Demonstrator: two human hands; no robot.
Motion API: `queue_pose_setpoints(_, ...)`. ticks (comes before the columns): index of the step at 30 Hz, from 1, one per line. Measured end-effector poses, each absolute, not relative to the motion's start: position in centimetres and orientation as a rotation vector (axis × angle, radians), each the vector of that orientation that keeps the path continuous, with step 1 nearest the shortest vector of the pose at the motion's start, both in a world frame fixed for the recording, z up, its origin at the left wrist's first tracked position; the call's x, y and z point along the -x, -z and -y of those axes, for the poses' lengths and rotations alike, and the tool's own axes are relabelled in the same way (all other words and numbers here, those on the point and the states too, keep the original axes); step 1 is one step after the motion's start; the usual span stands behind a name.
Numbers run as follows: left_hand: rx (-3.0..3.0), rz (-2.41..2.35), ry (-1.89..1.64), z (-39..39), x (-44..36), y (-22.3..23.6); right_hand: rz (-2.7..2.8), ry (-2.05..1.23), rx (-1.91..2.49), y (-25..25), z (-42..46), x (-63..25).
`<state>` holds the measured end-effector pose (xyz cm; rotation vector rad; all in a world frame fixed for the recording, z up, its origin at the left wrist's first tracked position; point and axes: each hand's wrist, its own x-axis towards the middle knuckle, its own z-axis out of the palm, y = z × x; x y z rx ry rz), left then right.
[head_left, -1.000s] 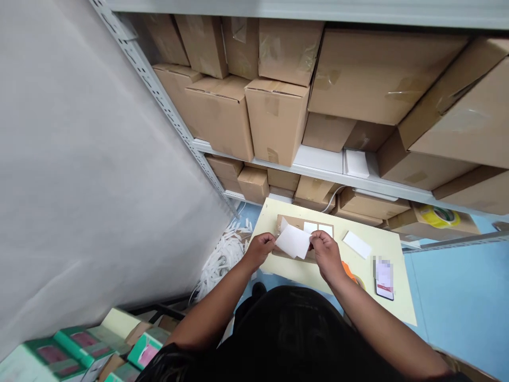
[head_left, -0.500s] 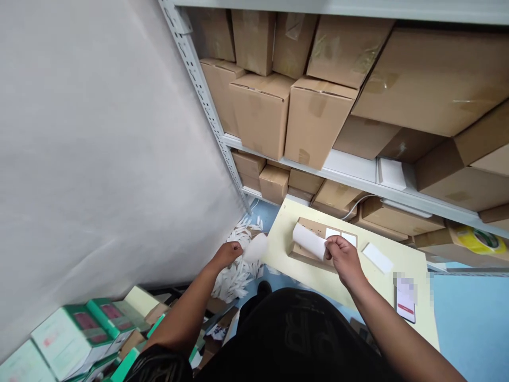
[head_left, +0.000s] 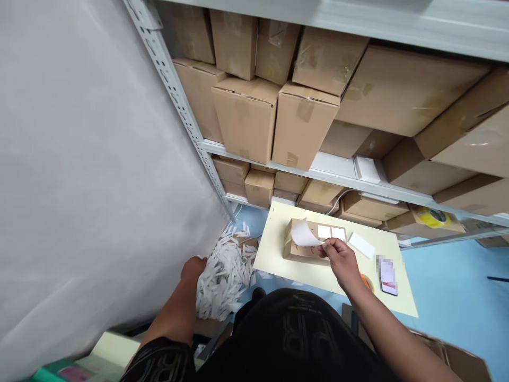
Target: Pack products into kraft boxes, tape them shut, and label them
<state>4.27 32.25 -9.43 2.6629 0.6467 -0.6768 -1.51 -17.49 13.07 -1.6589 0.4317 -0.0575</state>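
Observation:
My right hand (head_left: 340, 260) pinches the edge of a curled white paper sheet (head_left: 305, 233). The sheet hangs over a cardboard box (head_left: 302, 253) that lies on the pale yellow table (head_left: 264, 252); dark markings and two white labels (head_left: 331, 232) show on its top. Out to the left, my left hand (head_left: 193, 268) has its fingers closed beside a heap of white paper strips (head_left: 226, 270) on the floor. What it holds, if anything, is too small to tell.
A flat white stack (head_left: 361, 244), a phone (head_left: 387, 277) and an orange tape roll (head_left: 368, 283) lie on the table. Cardboard boxes (head_left: 244, 122) fill the metal shelf (head_left: 314, 175) behind. Yellow tape (head_left: 433, 216) rests at right. A grey wall (head_left: 91, 185) stands left.
My left hand has moved left and away from the table; the white piece by its fingers no longer shows. The sheet in my right hand curls differently. The view has shifted right.

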Motion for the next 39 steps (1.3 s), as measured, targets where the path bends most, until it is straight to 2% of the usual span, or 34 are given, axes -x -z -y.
queue_pose_setpoints(9,-2.689,-0.593,0.612,-31.4,-8.5,9.5,-0.477,0.095,1.639,-11.6,16.6,3.5)
queue_pose_setpoints(17,-2.638,-0.604,0.595,-30.4,-10.8,6.6,-0.484,0.125,1.633,-11.5,16.9,4.4)
queue_pose_setpoints(22,-2.356,-0.372,0.65,-21.9,-9.2,1.5,-0.425,0.179,1.762,-10.5,18.6,4.4)
queue_pose_setpoints(25,-1.774,-0.23,0.732,-14.4,-6.8,-3.4,-0.345,0.248,1.889,-9.8,20.1,4.2)
queue_pose_setpoints(28,-1.525,-0.155,0.782,-7.9,-4.9,-7.7,-0.259,0.316,1.944,-9.3,21.5,4.0)
queue_pose_setpoints(32,-1.54,-0.089,0.707,-2.6,-4.2,-10.5,-0.184,0.366,1.97,-9.0,23.4,4.3)
queue_pose_setpoints(39,-1.967,0.126,0.395,2.3,-4.6,-10.7,-0.282,0.281,1.836,-7.6,26.7,3.9)
